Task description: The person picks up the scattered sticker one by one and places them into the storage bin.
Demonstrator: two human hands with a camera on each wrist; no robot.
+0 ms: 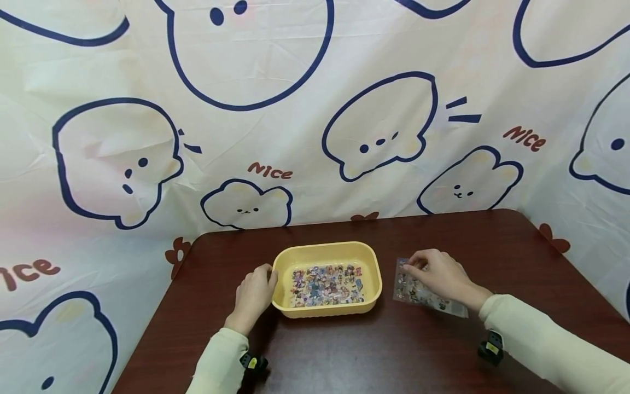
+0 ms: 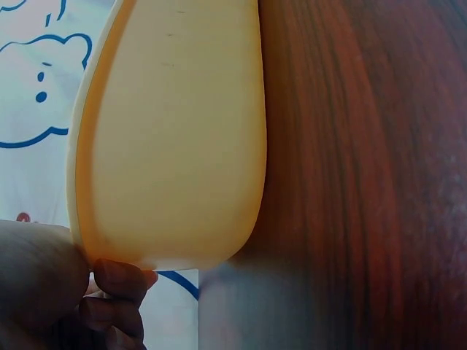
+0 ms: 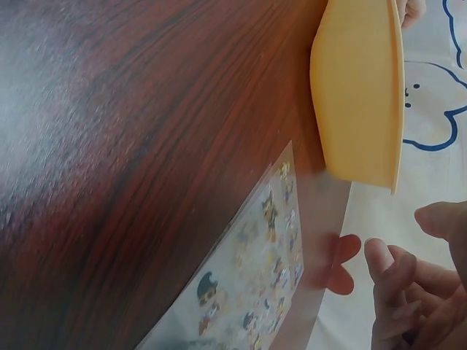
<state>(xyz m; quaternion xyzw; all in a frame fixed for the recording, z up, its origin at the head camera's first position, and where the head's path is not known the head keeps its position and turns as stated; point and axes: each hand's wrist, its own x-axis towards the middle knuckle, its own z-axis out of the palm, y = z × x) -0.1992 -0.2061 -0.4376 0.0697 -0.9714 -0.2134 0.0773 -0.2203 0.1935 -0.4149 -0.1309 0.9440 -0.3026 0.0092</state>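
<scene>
A yellow plastic basin (image 1: 327, 312) stands on the table, with a sheet of small colourful cartoon stickers (image 1: 327, 287) lying in it. At its left end my left hand (image 1: 255, 293) grips the rim; in the left wrist view the thumb and curled fingers (image 2: 120, 281) pinch the basin's edge (image 2: 175, 146). To the right of the basin lies a clear sticker sheet (image 1: 413, 293), flat on the wood. Over this sheet hovers my right hand (image 1: 438, 273). In the right wrist view its thumb and forefinger (image 3: 378, 255) are apart, with nothing between them, beside the sheet (image 3: 248, 277).
The dark brown wooden table (image 1: 334, 355) reaches back to a white cloth (image 1: 295, 137) printed with blue-outlined cartoon animals, which also hangs along both sides. A black wrist strap with a small device (image 1: 492, 347) sits on the right sleeve, and another (image 1: 253, 361) on the left.
</scene>
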